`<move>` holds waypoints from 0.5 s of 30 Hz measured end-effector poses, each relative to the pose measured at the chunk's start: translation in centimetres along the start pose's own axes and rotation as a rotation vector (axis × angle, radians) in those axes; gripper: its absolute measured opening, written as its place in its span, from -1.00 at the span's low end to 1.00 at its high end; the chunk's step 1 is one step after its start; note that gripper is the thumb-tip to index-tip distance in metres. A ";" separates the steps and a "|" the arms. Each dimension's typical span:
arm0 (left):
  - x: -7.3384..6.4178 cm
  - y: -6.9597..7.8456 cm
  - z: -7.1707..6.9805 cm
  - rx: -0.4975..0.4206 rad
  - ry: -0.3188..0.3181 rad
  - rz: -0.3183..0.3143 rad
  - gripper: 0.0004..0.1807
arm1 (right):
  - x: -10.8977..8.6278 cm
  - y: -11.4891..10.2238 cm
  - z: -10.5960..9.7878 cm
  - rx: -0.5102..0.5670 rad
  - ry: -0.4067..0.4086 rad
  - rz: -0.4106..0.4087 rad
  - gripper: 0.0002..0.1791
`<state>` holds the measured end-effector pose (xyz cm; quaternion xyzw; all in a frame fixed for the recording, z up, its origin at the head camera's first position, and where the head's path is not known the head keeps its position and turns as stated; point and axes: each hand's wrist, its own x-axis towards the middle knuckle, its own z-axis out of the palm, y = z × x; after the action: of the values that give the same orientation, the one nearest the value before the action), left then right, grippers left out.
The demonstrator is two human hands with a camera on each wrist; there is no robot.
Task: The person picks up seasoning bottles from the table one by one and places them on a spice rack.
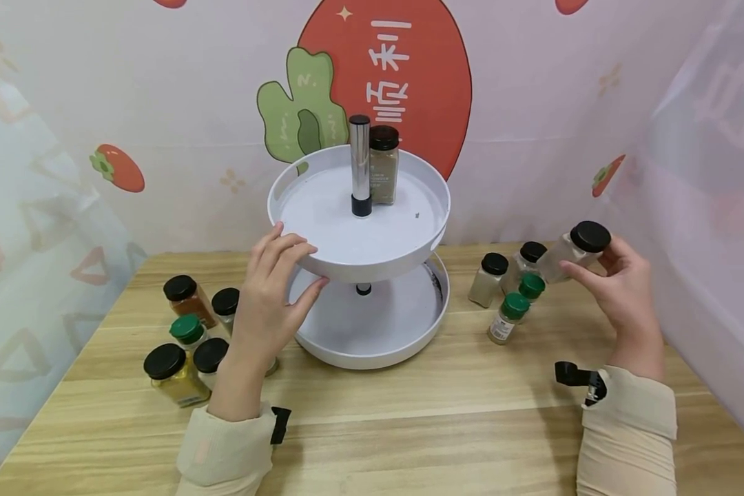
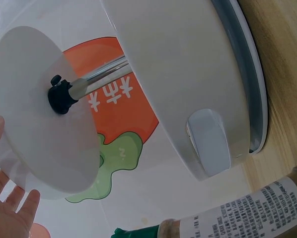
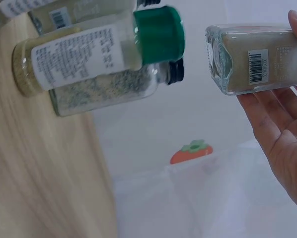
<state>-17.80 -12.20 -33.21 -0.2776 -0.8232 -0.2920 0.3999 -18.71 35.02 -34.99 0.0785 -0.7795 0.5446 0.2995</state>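
Note:
My right hand [image 1: 623, 286] grips a glass spice jar [image 1: 567, 255] with a black lid. The jar is raised and tilted at the right; pale brown powder and a barcode label show through its side in the right wrist view. My left hand [image 1: 269, 293] is at the front left rim of the upper tray [image 1: 372, 251] of a white two-tier stand, fingers spread along the rim and thumb lower down. On that tray a black-lidded spice jar [image 1: 383, 169] stands upright behind the metal post [image 1: 360, 162]. Below it, the lower tray [image 1: 366, 358] rests on the table.
Several spice jars with black and green lids stand on the table at the right, such as the small green-capped bottle [image 1: 502, 327]. More stand at the left, including a yellow one [image 1: 182, 386], some partly behind my left arm. A printed cloth [image 1: 192, 83] hangs behind.

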 end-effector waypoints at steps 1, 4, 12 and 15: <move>0.0 0.0 0.0 -0.001 0.000 0.000 -0.46 | 0.0 -0.2 0.1 -0.024 -0.002 -0.004 -0.39; 0.0 0.0 -0.1 -0.003 0.001 0.001 -0.47 | 0.1 -0.8 0.5 -0.057 -0.014 -0.006 -0.39; 0.0 -0.2 -0.2 -0.013 -0.001 0.006 -0.49 | 0.3 -1.8 2.1 0.015 -0.059 -0.001 -0.40; 0.0 -0.2 -0.1 -0.026 0.002 0.007 -0.50 | 0.4 -2.2 2.7 0.065 -0.072 -0.015 -0.41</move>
<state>-17.87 -12.40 -33.21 -0.2856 -0.8179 -0.3017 0.3980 -19.05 31.84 -33.64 0.1136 -0.7710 0.5642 0.2726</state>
